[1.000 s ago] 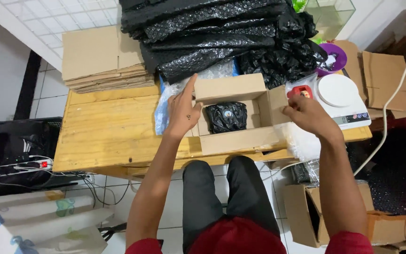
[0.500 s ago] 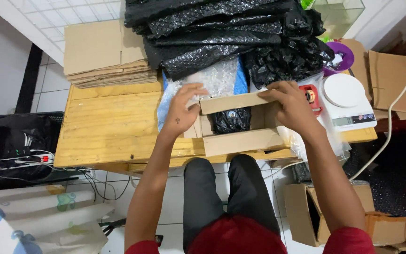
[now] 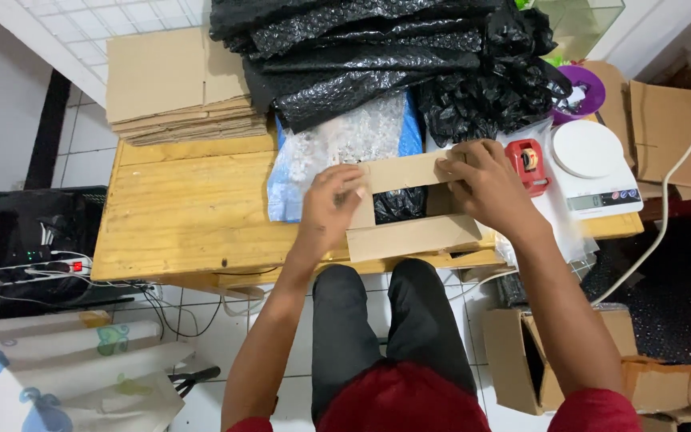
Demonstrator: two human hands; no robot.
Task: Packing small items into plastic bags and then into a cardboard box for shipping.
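Clutter rings the cardboard box (image 3: 413, 210) in the head view: clear bubble wrap (image 3: 345, 144) and black bubble-wrap sheets (image 3: 385, 56) lie behind it, a red tape dispenser (image 3: 526, 162) and white scale (image 3: 589, 168) stand just right of it, and flattened cartons (image 3: 173, 88) sit well left. The box rests at the wooden table (image 3: 189, 216) edge nearest the person, long axis running left to right, opening upward. A black-wrapped bundle (image 3: 400, 204) shows inside. The left hand (image 3: 331, 210) presses the left flap; the right hand (image 3: 485, 184) holds down the far flap.
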